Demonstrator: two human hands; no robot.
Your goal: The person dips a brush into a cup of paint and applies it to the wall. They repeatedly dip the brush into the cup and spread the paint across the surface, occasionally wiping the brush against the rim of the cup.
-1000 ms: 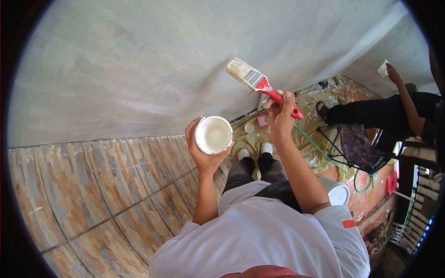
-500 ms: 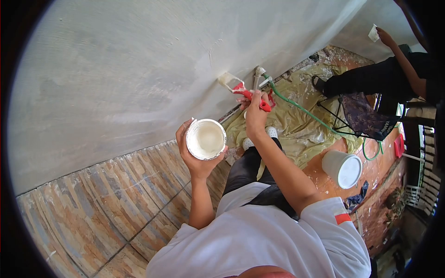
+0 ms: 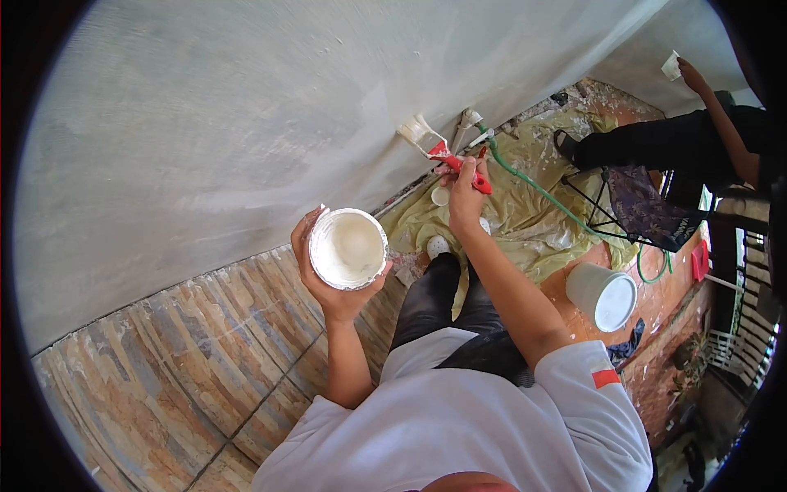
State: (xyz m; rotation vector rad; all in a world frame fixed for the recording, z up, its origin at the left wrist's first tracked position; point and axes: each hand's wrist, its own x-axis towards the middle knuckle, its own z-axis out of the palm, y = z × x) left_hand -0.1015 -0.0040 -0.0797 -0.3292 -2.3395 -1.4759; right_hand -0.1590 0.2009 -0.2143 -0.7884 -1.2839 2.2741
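Currently, left hand (image 3: 328,279) is closed around a small paint tub (image 3: 348,248), fingers wrapped on its rim and underside; tub held level at chest height, open mouth up, pale cream paint inside. Right hand (image 3: 464,195) is closed on the red handle of a paintbrush (image 3: 433,146), arm stretched forward. Bristles are pressed flat against the grey plastered wall (image 3: 246,123), low down, just beside a white pipe fitting (image 3: 467,123) near the wall's foot.

Tub and brush are well apart; tub sits to the left of the brush arm, over the tiled lower wall (image 3: 164,353).

Below: yellowish drop sheet (image 3: 533,221) on the floor, spattered, with a green hose (image 3: 533,190) running from the pipe fitting across it. White bucket (image 3: 604,295) stands on the reddish floor to the right of the sheet.

Far right: another person in dark clothing, one hand (image 3: 687,75) raised against the wall holding a small white object (image 3: 672,66); cannot tell what it is.
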